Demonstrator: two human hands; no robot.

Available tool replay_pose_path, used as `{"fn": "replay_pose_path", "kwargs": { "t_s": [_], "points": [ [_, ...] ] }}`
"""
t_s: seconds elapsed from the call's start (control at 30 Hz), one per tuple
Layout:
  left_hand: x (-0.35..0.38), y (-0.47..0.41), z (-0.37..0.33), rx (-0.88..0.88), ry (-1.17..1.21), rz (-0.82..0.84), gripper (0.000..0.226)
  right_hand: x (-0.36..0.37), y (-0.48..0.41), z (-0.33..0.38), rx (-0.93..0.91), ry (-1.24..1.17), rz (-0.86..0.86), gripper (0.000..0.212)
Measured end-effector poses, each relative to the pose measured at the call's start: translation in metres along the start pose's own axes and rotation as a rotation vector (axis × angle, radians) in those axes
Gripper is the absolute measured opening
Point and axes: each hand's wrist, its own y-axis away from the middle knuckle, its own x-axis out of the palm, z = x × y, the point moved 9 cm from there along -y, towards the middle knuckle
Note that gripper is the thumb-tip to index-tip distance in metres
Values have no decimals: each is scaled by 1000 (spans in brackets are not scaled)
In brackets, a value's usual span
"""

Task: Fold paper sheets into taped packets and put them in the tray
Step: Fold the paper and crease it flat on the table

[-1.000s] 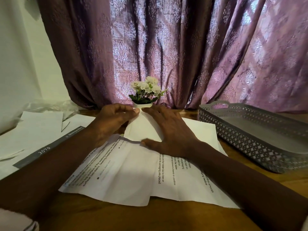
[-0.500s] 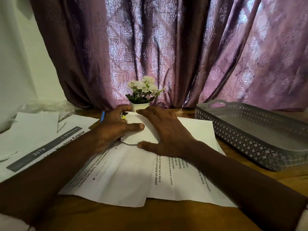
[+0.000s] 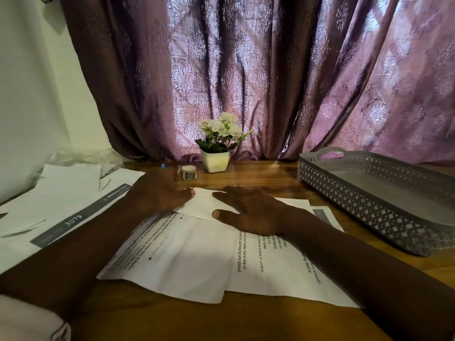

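Note:
A printed paper sheet (image 3: 197,257) lies on the wooden table in front of me, its far part folded back toward me into a white flap (image 3: 204,205). My left hand (image 3: 157,190) presses the flap's left side with flat fingers. On the flap's right side rests my right hand (image 3: 248,210), fingers spread and thumb along the fold's near edge. A small roll of tape (image 3: 188,172) stands just beyond my left hand. The grey perforated tray (image 3: 369,193) sits at the right.
A white pot of white flowers (image 3: 216,153) stands at the back centre before a purple curtain. More paper sheets (image 3: 61,203) are spread on the left, one with a grey band marked 3079. A blue pen tip (image 3: 162,165) shows behind my left hand.
Both hands have pushed the raised far part of the sheet down flat toward me. The flap now lies low, uncovering the tape roll and the pot behind it.

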Motion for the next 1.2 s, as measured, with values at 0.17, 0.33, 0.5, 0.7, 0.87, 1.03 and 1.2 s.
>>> {"fn": "replay_pose_path", "kwargs": {
  "t_s": [0.17,0.33,0.5,0.7,0.87,1.03,1.2],
  "points": [
    [-2,1,4,-117,154,31,63,1,1,-1,11,-19,9,79],
    [0,1,10,-191,506,-20,72,0,-1,-2,9,-35,6,82],
    [10,3,0,-231,740,51,34,0,1,0,12,-41,22,79],
    [21,2,-7,11,501,248,42,-1,1,2,22,-22,36,79],
    [21,7,-23,225,289,364,41,-2,1,5,4,0,6,79],
    [25,15,-14,240,249,479,48,-4,1,5,-10,-4,7,78],
    [35,14,-1,265,-27,401,95,-23,4,-6,72,94,-115,83]
  ]
}}
